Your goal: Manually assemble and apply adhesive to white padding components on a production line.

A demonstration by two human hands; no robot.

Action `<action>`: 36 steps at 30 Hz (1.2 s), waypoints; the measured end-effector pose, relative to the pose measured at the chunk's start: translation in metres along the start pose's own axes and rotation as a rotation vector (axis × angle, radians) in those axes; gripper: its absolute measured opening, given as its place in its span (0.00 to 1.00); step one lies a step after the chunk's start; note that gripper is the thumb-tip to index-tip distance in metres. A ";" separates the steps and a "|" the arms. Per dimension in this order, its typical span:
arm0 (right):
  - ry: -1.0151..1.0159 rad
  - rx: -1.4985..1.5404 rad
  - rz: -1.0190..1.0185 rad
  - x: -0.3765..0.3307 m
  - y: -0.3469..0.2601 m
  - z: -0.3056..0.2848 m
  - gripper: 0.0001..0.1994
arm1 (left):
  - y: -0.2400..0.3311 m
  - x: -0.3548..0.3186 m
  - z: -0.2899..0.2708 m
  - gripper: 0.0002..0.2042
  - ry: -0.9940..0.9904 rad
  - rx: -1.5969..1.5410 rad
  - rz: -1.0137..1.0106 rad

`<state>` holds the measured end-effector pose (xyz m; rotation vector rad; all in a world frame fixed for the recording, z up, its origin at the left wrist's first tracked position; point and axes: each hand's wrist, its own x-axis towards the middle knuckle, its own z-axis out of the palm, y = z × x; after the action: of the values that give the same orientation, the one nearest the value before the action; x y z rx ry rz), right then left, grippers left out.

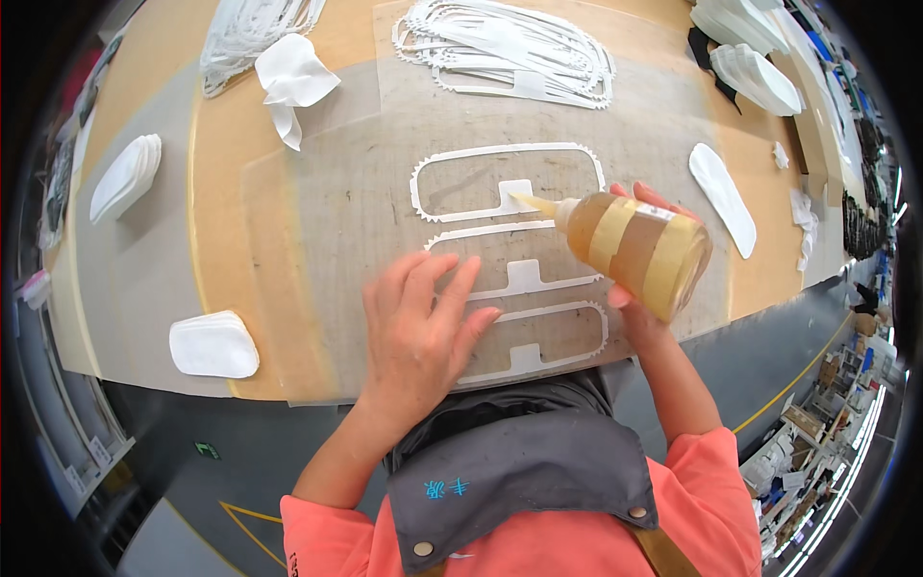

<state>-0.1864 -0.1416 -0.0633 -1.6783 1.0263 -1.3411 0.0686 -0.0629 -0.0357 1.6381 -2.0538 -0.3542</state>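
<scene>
My right hand (635,310) is wrapped round a clear squeeze bottle (630,240) of amber liquid, with tan tape bands. The bottle tilts to the left, and its pointed nozzle (535,204) is at the tab of the farthest white toothed-edge frame (513,187); whether they touch I cannot tell. Two more such frames lie in a column toward me, the middle frame (524,276) and the near frame (525,359). My left hand (415,322), slightly blurred, is open with fingers spread over the left ends of these two, hiding them. It holds nothing.
A heap of similar white frames (510,58) lies at the back of the worktable (288,317), beside a pile of white strips (252,43) and a crumpled white piece (296,72). Stacked white pads (213,344) sit at left; a single white pad (723,197) lies at right.
</scene>
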 end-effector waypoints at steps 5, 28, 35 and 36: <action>0.121 0.114 0.063 -0.004 -0.008 0.001 0.49 | 0.014 -0.016 -0.007 0.22 -0.001 -0.007 -0.002; 0.090 0.107 0.021 -0.002 -0.015 -0.008 0.49 | 0.031 -0.057 -0.015 0.20 0.010 -0.059 -0.132; 0.105 0.109 0.037 -0.002 -0.011 -0.003 0.49 | 0.031 -0.059 -0.014 0.21 0.024 -0.046 -0.118; 0.129 0.123 0.071 -0.005 -0.017 -0.004 0.47 | 0.031 -0.060 -0.015 0.21 0.023 -0.045 -0.119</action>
<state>-0.1890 -0.1307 -0.0494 -1.4676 1.0444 -1.4514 0.0606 0.0039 -0.0205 1.7338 -1.9223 -0.4180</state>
